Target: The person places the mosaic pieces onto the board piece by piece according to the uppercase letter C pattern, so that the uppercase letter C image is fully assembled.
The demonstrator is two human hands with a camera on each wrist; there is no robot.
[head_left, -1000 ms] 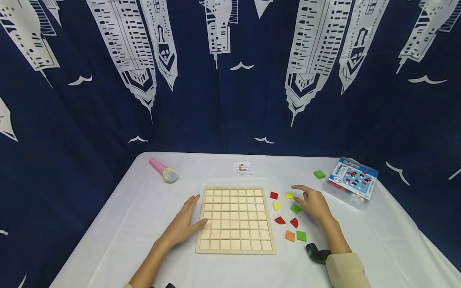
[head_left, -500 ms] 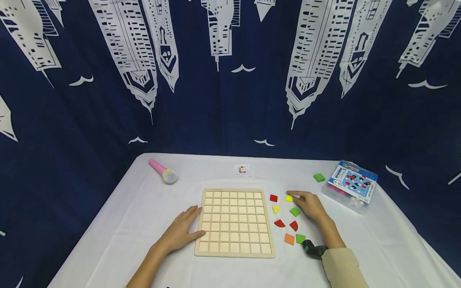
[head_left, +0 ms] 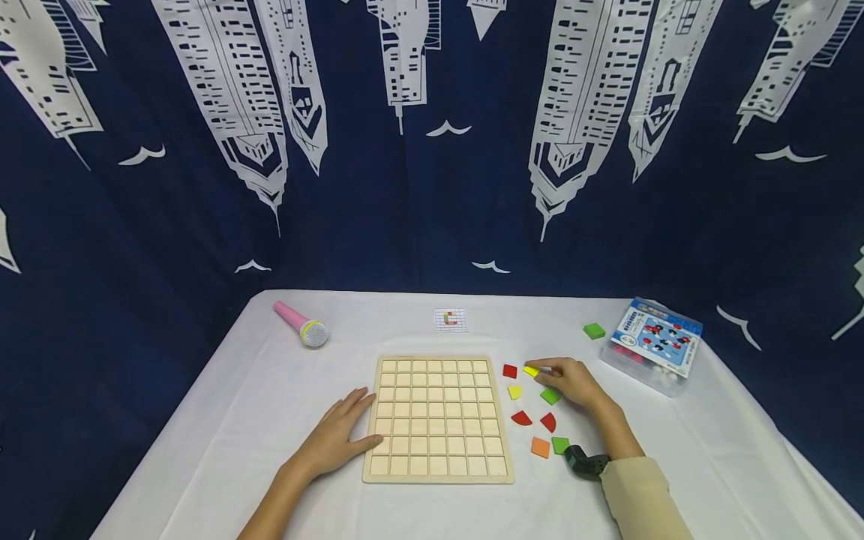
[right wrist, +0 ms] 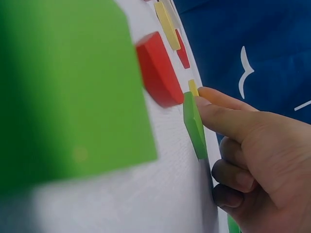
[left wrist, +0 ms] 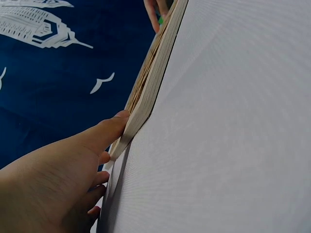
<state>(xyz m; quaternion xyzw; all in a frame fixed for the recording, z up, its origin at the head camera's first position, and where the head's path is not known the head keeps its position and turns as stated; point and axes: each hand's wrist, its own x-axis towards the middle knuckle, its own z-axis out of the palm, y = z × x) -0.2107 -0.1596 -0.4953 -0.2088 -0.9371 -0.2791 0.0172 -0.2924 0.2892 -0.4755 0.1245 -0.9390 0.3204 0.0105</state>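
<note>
My right hand (head_left: 570,380) pinches a small yellow piece (head_left: 532,371) between thumb and index finger, low over the white table. In the right wrist view the yellow piece (right wrist: 193,88) shows at the fingertips, partly hidden behind a green square tile (right wrist: 194,125); the other fingers curl in. My left hand (head_left: 334,435) rests at the left edge of a wooden grid board (head_left: 439,478), fingers extended and thumb on the rim. In the left wrist view that thumb lies on the edge of the board (left wrist: 150,92).
Red, yellow, orange and green tiles, including an orange square (head_left: 541,448) and a red wedge (head_left: 521,418), lie right of the board. A pattern card (head_left: 450,320) lies behind it. A pink toy microphone (head_left: 301,324) is at back left, a plastic box (head_left: 653,345) at back right.
My right hand has come down to the yellow piece, closed thumb and index finger on it and shifted it slightly left, tilting it. The left hand has settled against the board's edge.
</note>
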